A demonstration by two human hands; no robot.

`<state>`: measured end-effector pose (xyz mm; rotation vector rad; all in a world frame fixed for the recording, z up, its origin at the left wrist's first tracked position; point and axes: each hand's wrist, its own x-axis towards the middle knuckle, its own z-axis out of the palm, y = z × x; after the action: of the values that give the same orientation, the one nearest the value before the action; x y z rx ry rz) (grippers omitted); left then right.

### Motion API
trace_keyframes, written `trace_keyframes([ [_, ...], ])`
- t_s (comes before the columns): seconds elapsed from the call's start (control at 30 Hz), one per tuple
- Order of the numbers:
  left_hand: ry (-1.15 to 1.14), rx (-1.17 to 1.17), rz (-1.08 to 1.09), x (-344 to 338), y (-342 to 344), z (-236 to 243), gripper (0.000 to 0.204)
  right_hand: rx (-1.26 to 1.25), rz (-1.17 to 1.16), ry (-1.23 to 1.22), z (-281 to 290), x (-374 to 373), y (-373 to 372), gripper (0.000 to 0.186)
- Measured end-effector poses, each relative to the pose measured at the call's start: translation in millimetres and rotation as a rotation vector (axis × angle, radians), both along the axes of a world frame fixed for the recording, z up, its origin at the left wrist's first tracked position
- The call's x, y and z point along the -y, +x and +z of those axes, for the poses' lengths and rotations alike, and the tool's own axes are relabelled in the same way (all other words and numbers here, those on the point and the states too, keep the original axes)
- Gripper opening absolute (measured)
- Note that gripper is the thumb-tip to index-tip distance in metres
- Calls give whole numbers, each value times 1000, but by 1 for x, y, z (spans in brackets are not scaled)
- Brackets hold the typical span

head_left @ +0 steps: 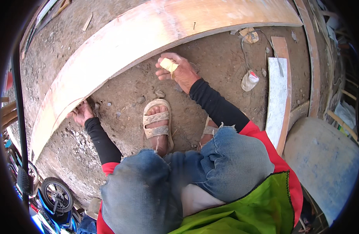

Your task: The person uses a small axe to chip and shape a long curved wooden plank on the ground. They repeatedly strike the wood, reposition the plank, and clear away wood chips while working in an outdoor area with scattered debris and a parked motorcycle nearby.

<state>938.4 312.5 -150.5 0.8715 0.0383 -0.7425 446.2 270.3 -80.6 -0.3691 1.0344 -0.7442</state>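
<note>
The long wooden board (121, 50) lies ahead of your feet (157, 124). Your left hand (82, 113) meets its near edge, grip unclear; your right hand (178, 72) is loosely uncurled beside it. Probably stiff and heavy, it suits a wide two-handed edge hold.

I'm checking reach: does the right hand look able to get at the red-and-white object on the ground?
Probably yes: mostly bare ground lies between the right hand and the red-and-white object, though the yellow piece on that hand might hinder.
</note>
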Motion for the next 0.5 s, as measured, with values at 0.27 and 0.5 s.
trace_keyframes([
  [0.27,-34,29,23,-5,-1,-13,76,-1624,731,-624,25,-126,-76,70],
  [0.5,-166,-135,-43,-2,11,-20,61,-935,873,-402,31,-116,-118,70],
])
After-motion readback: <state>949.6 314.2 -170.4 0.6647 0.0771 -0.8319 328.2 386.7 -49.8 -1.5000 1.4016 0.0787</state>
